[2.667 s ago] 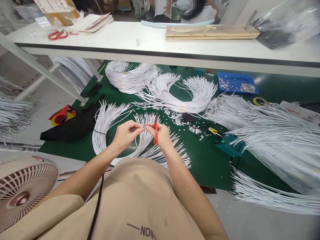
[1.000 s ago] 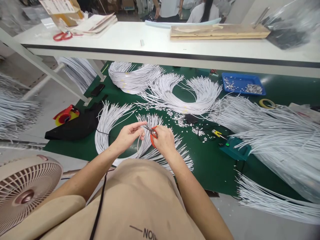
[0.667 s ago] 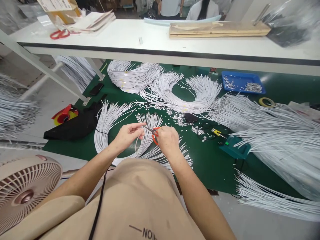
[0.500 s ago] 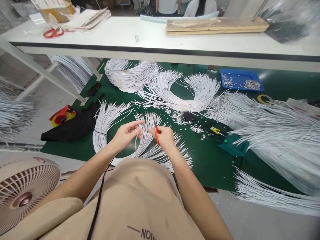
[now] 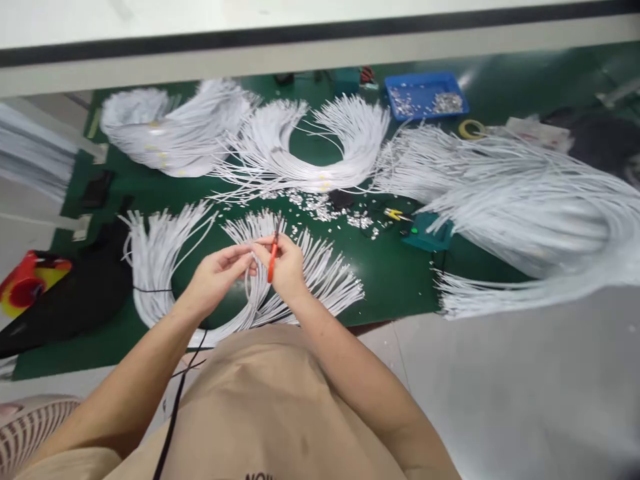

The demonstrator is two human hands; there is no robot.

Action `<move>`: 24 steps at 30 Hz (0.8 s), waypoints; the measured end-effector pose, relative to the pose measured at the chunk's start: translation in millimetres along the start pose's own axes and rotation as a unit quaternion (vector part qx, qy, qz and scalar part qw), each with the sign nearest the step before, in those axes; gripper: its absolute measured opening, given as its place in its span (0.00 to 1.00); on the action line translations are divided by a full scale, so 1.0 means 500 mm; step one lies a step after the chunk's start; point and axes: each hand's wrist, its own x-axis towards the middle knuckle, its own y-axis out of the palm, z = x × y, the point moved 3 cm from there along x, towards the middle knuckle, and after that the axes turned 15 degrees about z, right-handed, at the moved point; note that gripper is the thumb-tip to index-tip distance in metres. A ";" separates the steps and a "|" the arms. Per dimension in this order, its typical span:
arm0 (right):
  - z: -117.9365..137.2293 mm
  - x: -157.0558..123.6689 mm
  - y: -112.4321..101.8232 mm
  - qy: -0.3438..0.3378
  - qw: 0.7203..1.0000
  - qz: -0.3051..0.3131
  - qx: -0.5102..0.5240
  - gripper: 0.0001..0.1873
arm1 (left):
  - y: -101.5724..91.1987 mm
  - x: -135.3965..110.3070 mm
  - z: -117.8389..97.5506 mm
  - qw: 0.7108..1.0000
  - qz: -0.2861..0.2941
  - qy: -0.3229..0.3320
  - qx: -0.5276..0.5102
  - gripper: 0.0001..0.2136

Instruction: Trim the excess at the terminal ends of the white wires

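Observation:
My left hand (image 5: pixel 225 270) is closed, thumb and fingers pinching a white cable end above the near bundle of white cables (image 5: pixel 153 273). The pinched tip is mostly hidden by the fingers. My right hand (image 5: pixel 287 267) is wrapped round red-handled pliers (image 5: pixel 273 259), their narrow dark tip pointing away from me. Its thumb and fingertips meet those of my left hand. Behind and right of the hands, loose cable ends fan out over the green table mat (image 5: pixel 385 287). Small silvery pieces (image 5: pixel 320 205) lie scattered just beyond.
More white cable bundles lie at the back (image 5: pixel 175 137) and right (image 5: pixel 525 220). A blue tray (image 5: pixel 427 115) holds small metal pieces. Near it are a tape roll (image 5: pixel 471 129) and a teal device (image 5: pixel 427 232). A red tape dispenser (image 5: pixel 33 283) sits left. A white shelf (image 5: pixel 300 40) spans overhead.
My hands have come together, the right one moving in to touch the left fingertips. The view has tilted down and shifted, bringing the shelf edge closer. The pliers stay in my right hand.

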 end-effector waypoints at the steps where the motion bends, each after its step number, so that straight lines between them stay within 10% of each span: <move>1: -0.004 -0.002 -0.009 -0.008 0.999 -0.033 -0.033 0.11 | -0.003 0.008 0.005 1.000 -0.008 -0.012 0.013 0.18; 7: -0.085 -0.047 -0.117 0.071 0.989 -0.085 -0.099 0.13 | -0.071 0.105 0.051 0.992 -0.107 -0.014 0.068 0.17; 13: -0.234 -0.233 -0.265 0.230 0.944 -0.190 -0.143 0.15 | -0.106 0.192 0.121 0.952 -0.146 -0.041 0.268 0.28; 18: -0.332 -0.393 -0.336 0.311 0.899 -0.288 -0.110 0.20 | 0.070 0.159 0.181 0.945 0.113 -0.054 0.303 0.15; 21: -0.363 -0.440 -0.350 0.335 0.881 -0.322 -0.089 0.23 | 0.204 0.112 0.237 0.885 0.324 -0.044 0.330 0.13; 24: -0.376 -0.452 -0.355 0.345 0.870 -0.342 -0.083 0.25 | 0.283 0.082 0.288 0.822 0.364 0.024 0.437 0.16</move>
